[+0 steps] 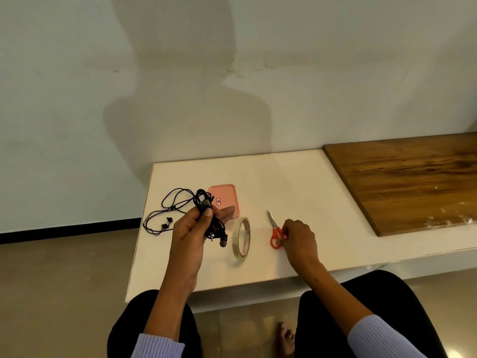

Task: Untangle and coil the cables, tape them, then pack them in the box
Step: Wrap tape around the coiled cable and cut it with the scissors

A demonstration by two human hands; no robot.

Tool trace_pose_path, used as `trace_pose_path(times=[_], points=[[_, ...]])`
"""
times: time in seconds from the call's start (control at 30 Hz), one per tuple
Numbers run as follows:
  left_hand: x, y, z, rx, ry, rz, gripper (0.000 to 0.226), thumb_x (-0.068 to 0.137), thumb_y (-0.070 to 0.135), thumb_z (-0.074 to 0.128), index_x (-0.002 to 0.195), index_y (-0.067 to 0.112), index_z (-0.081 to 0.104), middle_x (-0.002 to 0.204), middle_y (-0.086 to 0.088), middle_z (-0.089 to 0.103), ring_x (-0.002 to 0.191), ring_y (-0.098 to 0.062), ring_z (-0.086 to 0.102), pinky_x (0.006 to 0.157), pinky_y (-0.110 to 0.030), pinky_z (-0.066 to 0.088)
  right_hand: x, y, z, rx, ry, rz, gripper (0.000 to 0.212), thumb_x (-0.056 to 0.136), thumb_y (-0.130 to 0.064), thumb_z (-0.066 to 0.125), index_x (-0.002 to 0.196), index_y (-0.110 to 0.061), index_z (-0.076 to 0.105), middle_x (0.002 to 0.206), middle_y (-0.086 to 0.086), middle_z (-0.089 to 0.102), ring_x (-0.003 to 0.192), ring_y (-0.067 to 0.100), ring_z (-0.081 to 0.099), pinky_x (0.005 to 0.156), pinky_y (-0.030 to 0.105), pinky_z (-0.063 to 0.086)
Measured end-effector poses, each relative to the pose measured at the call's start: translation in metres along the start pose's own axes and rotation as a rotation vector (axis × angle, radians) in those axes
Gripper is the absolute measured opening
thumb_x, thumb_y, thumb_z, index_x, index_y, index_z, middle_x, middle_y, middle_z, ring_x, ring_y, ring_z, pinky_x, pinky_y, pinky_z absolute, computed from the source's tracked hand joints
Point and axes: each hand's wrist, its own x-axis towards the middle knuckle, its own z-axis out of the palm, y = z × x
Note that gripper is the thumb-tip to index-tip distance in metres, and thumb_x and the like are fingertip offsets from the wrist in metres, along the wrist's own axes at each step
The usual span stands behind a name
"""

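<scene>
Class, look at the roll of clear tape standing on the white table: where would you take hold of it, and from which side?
Pinch the tape roll at its upper rim, coming from above, one finger inside the hole and the thumb outside. It stands on edge and leans slightly, so the top of the ring is free, and the scissors and box lie clear of it.

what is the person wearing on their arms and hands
Both arms have pale lilac ribbed knit sleeves, pushed up so the forearms are bare. The left hand and right hand are bare: no gloves, and no rings, watch or bracelets visible.
</scene>
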Motion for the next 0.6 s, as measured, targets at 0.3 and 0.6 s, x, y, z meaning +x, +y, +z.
trace_pose_path(times=[0.3, 0.6], points=[[0.001, 0.000, 0.000, -0.003, 0.003, 0.002, 0.040, 0.095, 0.013, 0.044, 0.071, 0.028, 0.072, 0.099, -0.013, 0.073, 0.103, -0.026, 0.067, 0.103, -0.060, 0.036, -0.002, -0.013, -0.005, -0.205, -0.066, 0.042, 0.023, 0.088, -0.032, 0.063, 0.102, -0.014, 0.059, 0.088, -0.001, 0.062, 0.075, 0.012, 0.057, 0.065, 0.022, 0.043], [0.003, -0.003, -0.003, -0.010, 0.005, 0.006, 0.036, 0.094, 0.015, 0.045, 0.076, 0.026, 0.074, 0.098, -0.011, 0.074, 0.104, -0.026, 0.066, 0.106, -0.058, 0.034, -0.005, -0.016, -0.011, 0.423, -0.286, 0.210, 0.028, 0.085, -0.010, 0.068, 0.106, 0.004, 0.057, 0.087, 0.020, 0.070, 0.065, 0.025, 0.069, 0.070, 0.036, 0.059]])
